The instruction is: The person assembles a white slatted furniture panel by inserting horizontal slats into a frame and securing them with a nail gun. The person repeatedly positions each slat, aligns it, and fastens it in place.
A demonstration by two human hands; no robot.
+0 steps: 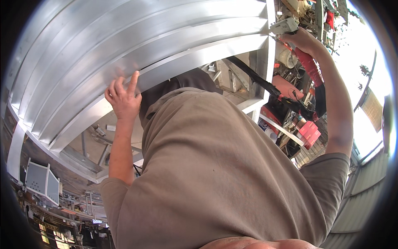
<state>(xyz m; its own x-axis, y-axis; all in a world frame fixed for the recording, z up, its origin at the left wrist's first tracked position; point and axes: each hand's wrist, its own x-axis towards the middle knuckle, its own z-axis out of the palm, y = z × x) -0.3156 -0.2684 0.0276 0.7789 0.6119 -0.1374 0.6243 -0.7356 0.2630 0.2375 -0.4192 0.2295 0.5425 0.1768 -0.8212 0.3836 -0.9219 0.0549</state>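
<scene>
Far left, low: a small grey perforated metal box (41, 181) sits among workshop clutter, well apart from the work.

Left-centre: the left hand (123, 99) is raised against the slatted metal panel (137, 45), a large frame of angled, shiny slats that fills the upper left of the view. The index finger points up and touches the edge of one slat; the other fingers curl in loosely and hold nothing. The hand only steadies by fingertip contact.

Centre: the person's torso in a brown shirt (215, 174) fills the near field and hides the lower part of the panel.

Right: the right hand (299, 40) reaches up to the panel's top right corner and is closed round a handheld tool (285, 25) with a grey head. The head sits at the corner, just beside the end of the upper slat; whether it touches the metal cannot be told. A red-sleeved hose (309, 66) runs down along the forearm from the tool. Behind it, red boxes (309, 132) and other clutter lie on a table.

Risks, as judged:
- Left hand has one finger on a thin slat edge; if the panel shifts under the tool's push, the finger could slip or get cut.
- Right arm is stretched high, so the head may wander off the corner joint.
- The hose hangs beside the arm and could snag the frame post and tug the tool.
- Strong glare at far right may hide the corner.
</scene>
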